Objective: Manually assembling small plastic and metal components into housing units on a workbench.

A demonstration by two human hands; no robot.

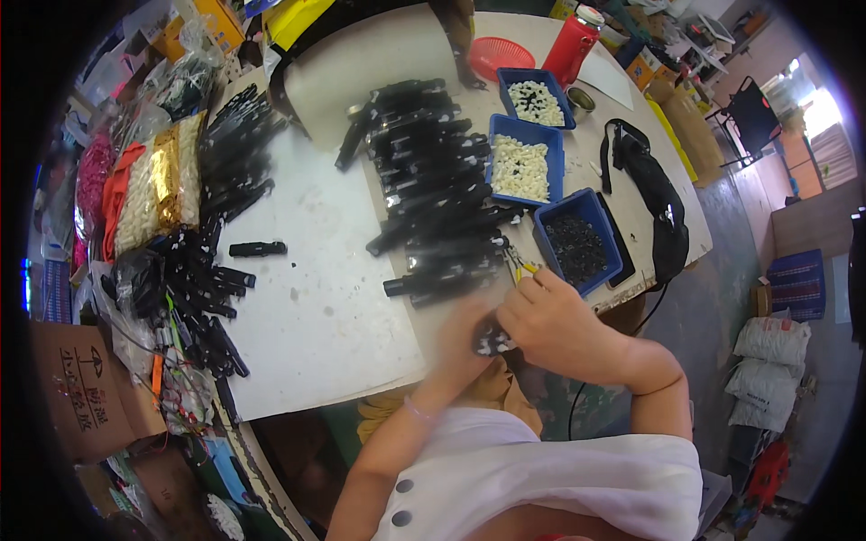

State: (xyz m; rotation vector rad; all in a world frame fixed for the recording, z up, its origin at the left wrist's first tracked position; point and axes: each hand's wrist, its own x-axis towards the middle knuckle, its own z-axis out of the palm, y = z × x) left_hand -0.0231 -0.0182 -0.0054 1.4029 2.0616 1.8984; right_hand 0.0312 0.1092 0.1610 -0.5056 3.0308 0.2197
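Note:
My right hand (548, 317) is closed around a pair of pliers (519, 264) with yellow handles, the jaws pointing up and away from me. Blurred by motion, my left hand (465, 338) grips a black piece with white tips (490, 337) close to the table's front edge. The two hands nearly meet at this piece, and its lower part is hidden. Just beyond them, a long row of black elongated pieces (433, 185), several with white tips, runs away from me across the table.
Blue trays hold small white parts (520, 169) and black rings (577, 248). Behind them stand a red thermos (574, 45) and a red basket (499, 58). A black pouch (657, 203) lies right. More black pieces (203, 298) are heaped left, with one lone piece (258, 249) on the white board (325, 316).

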